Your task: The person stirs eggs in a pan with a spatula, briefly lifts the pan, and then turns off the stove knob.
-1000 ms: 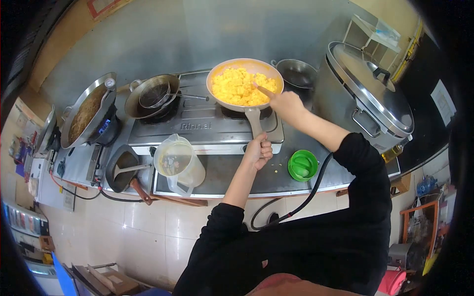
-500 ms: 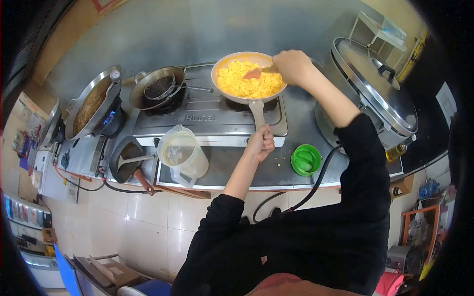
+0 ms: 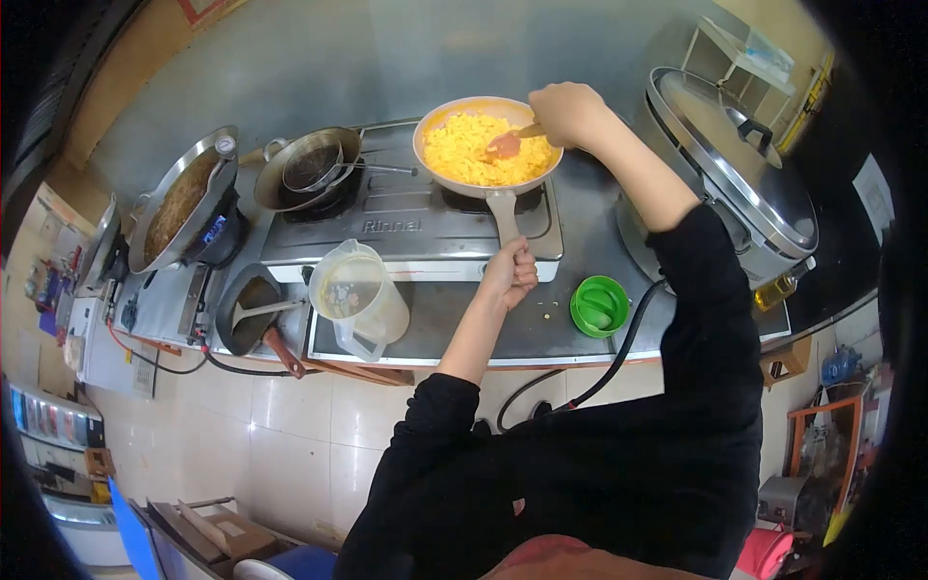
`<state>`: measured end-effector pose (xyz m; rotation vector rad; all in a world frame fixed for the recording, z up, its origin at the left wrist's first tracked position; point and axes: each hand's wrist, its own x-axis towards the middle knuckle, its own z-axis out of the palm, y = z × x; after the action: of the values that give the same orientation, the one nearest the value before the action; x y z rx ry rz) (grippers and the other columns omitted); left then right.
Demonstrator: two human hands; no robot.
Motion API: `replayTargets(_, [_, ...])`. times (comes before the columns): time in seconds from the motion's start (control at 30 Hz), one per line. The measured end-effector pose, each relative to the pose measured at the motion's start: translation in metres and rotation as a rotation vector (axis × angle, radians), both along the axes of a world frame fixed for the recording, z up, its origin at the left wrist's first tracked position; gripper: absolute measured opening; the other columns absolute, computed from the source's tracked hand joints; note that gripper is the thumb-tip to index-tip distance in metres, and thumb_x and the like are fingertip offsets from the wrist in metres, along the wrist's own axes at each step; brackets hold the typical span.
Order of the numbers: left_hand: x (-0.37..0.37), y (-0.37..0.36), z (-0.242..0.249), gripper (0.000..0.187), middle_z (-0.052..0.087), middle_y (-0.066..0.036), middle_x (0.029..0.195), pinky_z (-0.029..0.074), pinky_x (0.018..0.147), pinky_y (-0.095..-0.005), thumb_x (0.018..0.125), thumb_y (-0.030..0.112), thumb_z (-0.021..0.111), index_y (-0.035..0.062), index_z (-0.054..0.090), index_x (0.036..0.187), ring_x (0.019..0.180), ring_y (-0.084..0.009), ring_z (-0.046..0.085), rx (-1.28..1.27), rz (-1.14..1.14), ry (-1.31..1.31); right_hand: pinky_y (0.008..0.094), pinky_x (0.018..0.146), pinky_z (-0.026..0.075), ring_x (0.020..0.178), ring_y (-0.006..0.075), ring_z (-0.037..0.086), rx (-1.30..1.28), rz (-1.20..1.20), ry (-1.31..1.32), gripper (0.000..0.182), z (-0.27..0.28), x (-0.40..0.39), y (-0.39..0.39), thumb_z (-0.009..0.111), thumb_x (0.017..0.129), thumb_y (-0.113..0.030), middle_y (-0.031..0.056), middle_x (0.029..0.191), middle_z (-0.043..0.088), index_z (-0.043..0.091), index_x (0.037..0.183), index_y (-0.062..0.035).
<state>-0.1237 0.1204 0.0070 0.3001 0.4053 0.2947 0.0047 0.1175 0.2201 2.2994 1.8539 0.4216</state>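
Observation:
A light-coloured frying pan [image 3: 420,159] full of yellow scrambled eggs [image 3: 474,147] sits on the right burner of the gas stove [image 3: 406,253]. My left hand [image 3: 509,273] is wrapped round the end of the pan's handle [image 3: 504,215]. Above the pan's right rim, my right hand [image 3: 568,113] grips a spatula [image 3: 505,146] with a wooden handle and a reddish blade. The blade's lower edge is down among the eggs. Right of my left hand, a green bowl [image 3: 599,306] with a green item inside stands on the counter.
A clear plastic jug [image 3: 360,300] stands before the stove, left of my left arm. A wok [image 3: 267,184] with a strainer occupies the left burner. Further left are a pot of brown liquid [image 3: 182,208] and a dark pan [image 3: 239,333]. A large rice cooker [image 3: 715,184] stands right.
The spatula blade has shifted slightly to the right in the eggs, and my right hand has risen a little. My left hand stays on the pan handle.

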Motion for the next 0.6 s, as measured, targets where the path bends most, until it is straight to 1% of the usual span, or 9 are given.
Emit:
replayTargets(0.07, [0.0, 0.001, 0.0, 0.016, 0.027, 0.006, 0.049, 0.019, 0.031, -0.0153, 0.08, 0.017, 0.046, 0.0101, 0.039, 0.067, 0.037, -0.0023, 0.024, -0.001, 0.0, -0.018, 0.037, 0.059, 0.046, 0.069, 0.0266, 0.058, 0.023, 0.043, 0.014, 0.013, -0.001, -0.031, -0.025, 0.054, 0.066, -0.01, 0.0141, 0.073, 0.058, 0.058, 0.077, -0.0049])
replayTargets(0.13, [0.0, 0.001, 0.002, 0.016, 0.027, 0.006, 0.049, 0.019, 0.031, -0.0153, 0.08, 0.017, 0.046, 0.01, 0.039, 0.067, 0.036, -0.0025, 0.024, -0.003, 0.004, -0.005, 0.0357, 0.057, 0.046, 0.066, 0.0267, 0.057, 0.139, 0.275, -0.025, 0.02, -0.033, -0.04, -0.035, 0.049, 0.063, -0.006, 0.0113, 0.069, 0.058, 0.059, 0.08, -0.0094])
replayTargets(0.17, [-0.001, 0.0, 0.002, 0.016, 0.027, 0.006, 0.048, 0.019, 0.031, -0.0153, 0.08, 0.017, 0.046, 0.01, 0.039, 0.067, 0.036, -0.0026, 0.024, -0.003, 0.003, 0.004, 0.035, 0.056, 0.046, 0.065, 0.0258, 0.058, 0.102, 0.21, 0.05, 0.022, -0.052, -0.042, -0.027, 0.047, 0.066, -0.007, 0.0097, 0.068, 0.058, 0.06, 0.083, -0.0121])
replayTargets(0.23, [0.0, 0.0, 0.001, 0.016, 0.026, 0.006, 0.048, 0.019, 0.031, -0.0154, 0.08, 0.017, 0.047, 0.0099, 0.039, 0.067, 0.036, -0.0028, 0.023, 0.002, 0.008, 0.005, 0.0351, 0.056, 0.046, 0.065, 0.0249, 0.058, 0.07, 0.112, 0.02, 0.022, -0.101, -0.027, 0.013, 0.046, 0.067, -0.007, 0.0095, 0.069, 0.059, 0.059, 0.085, -0.0112])
replayTargets(0.27, [0.0, 0.0, 0.001, 0.016, 0.026, 0.006, 0.048, 0.019, 0.031, -0.0154, 0.08, 0.017, 0.047, 0.0099, 0.039, 0.067, 0.035, -0.0029, 0.023, 0.006, 0.011, 0.005, 0.0352, 0.056, 0.046, 0.065, 0.0244, 0.058, 0.055, 0.064, 0.004, 0.023, -0.11, -0.017, 0.03, 0.046, 0.068, -0.008, 0.0094, 0.07, 0.059, 0.059, 0.086, -0.0108])
replayTargets(0.33, [-0.001, -0.002, 0.002, 0.016, 0.026, 0.006, 0.048, 0.019, 0.031, -0.0156, 0.079, 0.017, 0.047, 0.0098, 0.039, 0.068, 0.035, -0.0029, 0.023, 0.024, 0.014, -0.004, 0.0348, 0.062, 0.046, 0.075, 0.0235, 0.059, 0.07, -0.032, 0.027, 0.016, -0.101, 0.001, 0.05, 0.054, 0.066, -0.01, 0.0105, 0.079, 0.06, 0.061, 0.08, -0.009])
replayTargets(0.4, [-0.001, 0.001, 0.004, 0.016, 0.027, 0.006, 0.048, 0.019, 0.031, -0.0158, 0.079, 0.017, 0.047, 0.0097, 0.039, 0.068, 0.036, -0.0029, 0.022, 0.028, 0.008, -0.016, 0.0345, 0.062, 0.047, 0.075, 0.024, 0.058, 0.072, -0.118, 0.108, 0.018, -0.078, 0.024, 0.053, 0.055, 0.065, -0.011, 0.0092, 0.078, 0.061, 0.06, 0.082, -0.0081])
replayTargets(0.5, [-0.001, 0.001, -0.001, 0.016, 0.027, 0.006, 0.049, 0.018, 0.031, -0.0159, 0.079, 0.017, 0.047, 0.0095, 0.039, 0.068, 0.036, -0.0029, 0.022, -0.011, -0.002, -0.023, 0.0335, 0.063, 0.046, 0.077, 0.024, 0.058, 0.005, -0.138, 0.076, 0.018, -0.013, -0.006, 0.015, 0.053, 0.069, -0.014, 0.0105, 0.081, 0.06, 0.059, 0.085, -0.0088])
replayTargets(0.6, [0.0, 0.001, 0.0, 0.015, 0.026, 0.006, 0.049, 0.018, 0.031, -0.016, 0.08, 0.017, 0.046, 0.0102, 0.038, 0.069, 0.036, -0.0029, 0.022, -0.003, 0.009, -0.005, 0.0339, 0.062, 0.046, 0.077, 0.0238, 0.058, 0.022, -0.004, -0.005, 0.016, -0.002, -0.037, -0.02, 0.051, 0.071, -0.016, 0.0107, 0.082, 0.059, 0.06, 0.083, -0.0089])
